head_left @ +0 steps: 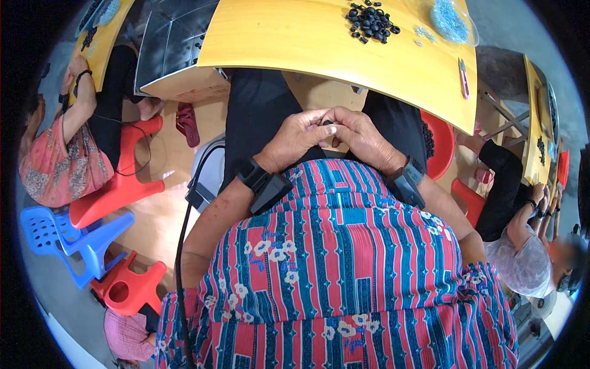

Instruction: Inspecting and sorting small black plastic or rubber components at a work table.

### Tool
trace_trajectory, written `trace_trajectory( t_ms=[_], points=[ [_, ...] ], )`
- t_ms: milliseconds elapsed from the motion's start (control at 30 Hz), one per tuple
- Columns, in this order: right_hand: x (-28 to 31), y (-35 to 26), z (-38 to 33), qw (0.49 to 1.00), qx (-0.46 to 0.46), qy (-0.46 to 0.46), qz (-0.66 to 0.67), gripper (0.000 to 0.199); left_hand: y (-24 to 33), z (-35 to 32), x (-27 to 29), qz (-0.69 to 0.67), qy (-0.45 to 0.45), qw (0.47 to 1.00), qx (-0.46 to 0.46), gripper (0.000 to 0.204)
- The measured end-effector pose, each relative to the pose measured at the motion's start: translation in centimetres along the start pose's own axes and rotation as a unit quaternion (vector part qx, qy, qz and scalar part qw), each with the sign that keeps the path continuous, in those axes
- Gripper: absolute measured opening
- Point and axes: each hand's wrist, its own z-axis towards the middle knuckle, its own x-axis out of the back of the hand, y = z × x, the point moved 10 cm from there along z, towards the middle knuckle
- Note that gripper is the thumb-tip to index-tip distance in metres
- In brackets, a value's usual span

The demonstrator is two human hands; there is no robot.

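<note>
At frame centre, just below the yellow table (307, 43), the left hand (295, 138) and right hand (362, 138) are meeting fingertip to fingertip, both pinching closed on a small, dark, rounded bead (327, 123), mostly hidden.

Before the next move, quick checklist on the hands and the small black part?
1. Small black round part pinched between fingertips of both hands: ok.
2. Left hand and right hand touching, held over the lap below the yellow wooden table edge: ok.
3. Pile of small black parts on the table, apart from the hands: ok.
4. Clear bag of pale blue bits beside the pile: ok.
5. Small pink-handled snips near the table's right edge, untouched: ok.
6. Whether anything is fitted into the held part: cannot tell.
</note>
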Motion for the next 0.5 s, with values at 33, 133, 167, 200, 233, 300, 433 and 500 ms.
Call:
trace_trajectory(
  t_ms=[33,133,167,200,233,300,433,500],
  points=[
    [0.2,-0.2,-0.1,1.0,0.01,0.015,-0.022,0.016,0.3,0.0,-0.2,-0.005,-0.009,1.0,-0.007,0.039],
    [-0.1,-0.9,-0.1,0.999,0.006,0.021,-0.041,0.016,0.7,-0.1,-0.3,-0.01,-0.009,1.0,-0.014,0.038],
    [-0.1,-0.7,0.0,0.999,0.005,0.02,-0.041,0.016,0.7,-0.1,-0.1,-0.01,-0.001,1.0,-0.015,0.037],
    [0.0,-0.5,0.0,0.999,0.009,0.02,-0.044,0.016,0.6,-0.1,-0.1,-0.01,-0.001,1.0,-0.014,0.037],
    [0.0,-0.4,0.0,0.999,0.013,0.019,-0.047,0.016,0.7,-0.1,0.1,-0.002,0.013,1.0,-0.023,0.034],
    [-0.1,-0.3,0.1,1.0,0.013,0.014,-0.024,0.016,0.7,0.0,0.4,0.008,0.026,0.999,-0.032,0.033],
    [-0.1,0.8,0.5,1.0,0.006,0.011,0.021,0.018,0.2,0.2,0.4,0.004,0.017,1.0,-0.017,0.036],
    [-0.2,0.8,0.7,0.999,0.008,0.007,0.051,0.019,0.0,0.3,0.4,-0.004,0.025,1.0,-0.004,0.036]
  ],
)
